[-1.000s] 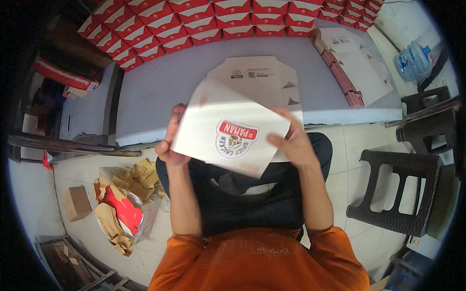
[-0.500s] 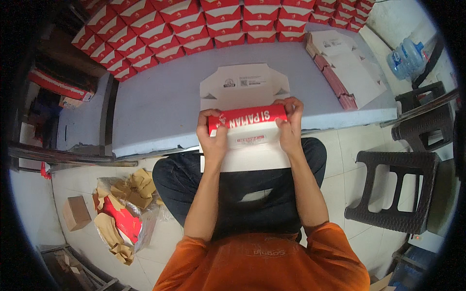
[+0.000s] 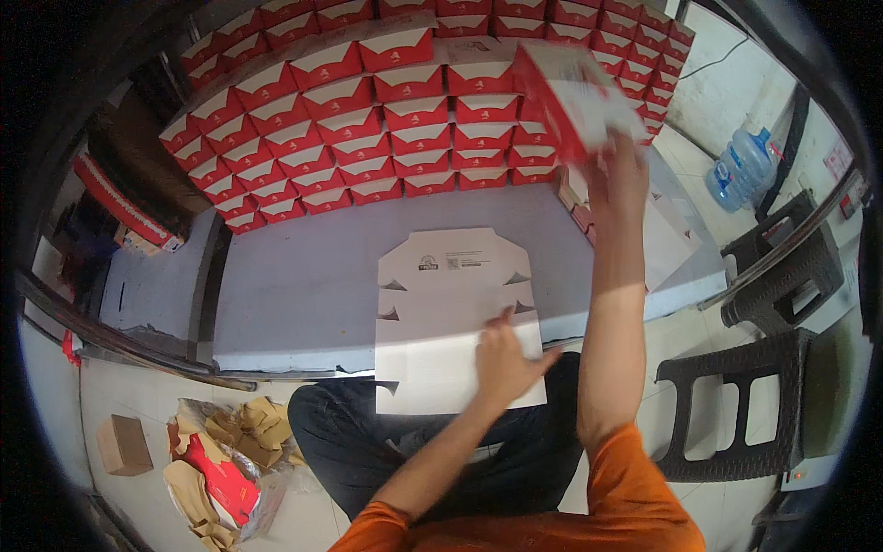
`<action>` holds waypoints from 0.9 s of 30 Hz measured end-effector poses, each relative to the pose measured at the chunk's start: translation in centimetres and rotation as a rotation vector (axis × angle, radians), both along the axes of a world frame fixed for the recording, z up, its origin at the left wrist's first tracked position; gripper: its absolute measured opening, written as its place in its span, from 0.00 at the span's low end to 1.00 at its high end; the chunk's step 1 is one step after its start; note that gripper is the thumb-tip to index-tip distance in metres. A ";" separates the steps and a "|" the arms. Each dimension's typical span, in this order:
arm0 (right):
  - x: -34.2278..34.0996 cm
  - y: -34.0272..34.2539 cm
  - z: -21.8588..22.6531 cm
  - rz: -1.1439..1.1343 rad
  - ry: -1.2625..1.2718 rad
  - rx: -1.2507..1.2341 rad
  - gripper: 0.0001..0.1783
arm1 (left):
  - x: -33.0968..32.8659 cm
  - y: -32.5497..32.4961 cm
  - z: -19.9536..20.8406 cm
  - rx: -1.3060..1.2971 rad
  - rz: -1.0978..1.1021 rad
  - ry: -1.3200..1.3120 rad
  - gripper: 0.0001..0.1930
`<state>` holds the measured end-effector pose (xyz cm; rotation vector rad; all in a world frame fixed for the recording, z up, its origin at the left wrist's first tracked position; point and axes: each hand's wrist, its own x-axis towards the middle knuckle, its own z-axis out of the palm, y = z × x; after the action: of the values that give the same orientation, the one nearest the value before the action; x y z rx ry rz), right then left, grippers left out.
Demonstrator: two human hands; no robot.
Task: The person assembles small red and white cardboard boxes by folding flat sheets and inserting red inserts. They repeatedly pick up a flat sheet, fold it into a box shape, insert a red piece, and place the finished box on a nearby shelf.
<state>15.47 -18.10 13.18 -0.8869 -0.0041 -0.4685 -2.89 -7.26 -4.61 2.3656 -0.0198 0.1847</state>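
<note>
My right hand is raised at the far right and grips a folded red and white cardboard box, blurred by motion, in front of the stacked boxes. My left hand, fingers spread, rests over the right part of a flat white box blank. That blank has slits along its sides and small dark print near its far edge. It lies partly on the table and overhangs its near edge above my lap. Below the raised box, a pile of flat blanks is partly hidden by my right arm.
Rows of red and white boxes are stacked along the back of the grey table. A dark plastic stool stands at right, near a blue water jug. Torn brown paper and a small carton lie on the floor at left.
Both hands were on a red panel over a blank at the table edge. Now my right hand has carried a folded box up to the far right, while my left is on a flat blank.
</note>
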 end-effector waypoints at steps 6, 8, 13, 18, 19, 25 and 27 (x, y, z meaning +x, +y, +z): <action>11.5 5.2 6.9 -0.050 0.168 -0.550 0.25 | 1.5 -1.8 -4.1 0.042 -0.105 -0.084 0.42; 11.0 6.7 5.4 -0.079 0.118 -0.645 0.28 | 2.1 1.0 -3.6 -0.189 -0.149 -0.037 0.32; 0.9 1.9 -10.6 0.113 0.101 -0.690 0.21 | 1.3 5.9 -4.1 -0.430 -0.087 0.207 0.18; -8.8 -2.4 -19.2 -0.003 0.152 -0.919 0.10 | 1.7 6.6 -2.5 -0.968 -0.117 0.540 0.24; -10.2 -2.2 -19.5 -0.024 0.113 -0.925 0.10 | 1.8 6.8 -2.6 -1.137 -0.100 0.538 0.24; -19.6 1.6 -15.5 0.300 0.180 -1.031 0.25 | 0.1 5.8 -0.9 -0.958 -0.107 0.234 0.21; -19.2 0.3 -15.5 0.226 0.516 -0.763 0.20 | -0.7 7.5 -0.8 -0.988 -0.141 0.235 0.18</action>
<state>-3.75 -17.76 -2.33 -1.7184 0.1984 0.0046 -3.54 0.21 -5.37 1.3792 0.0158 -0.1364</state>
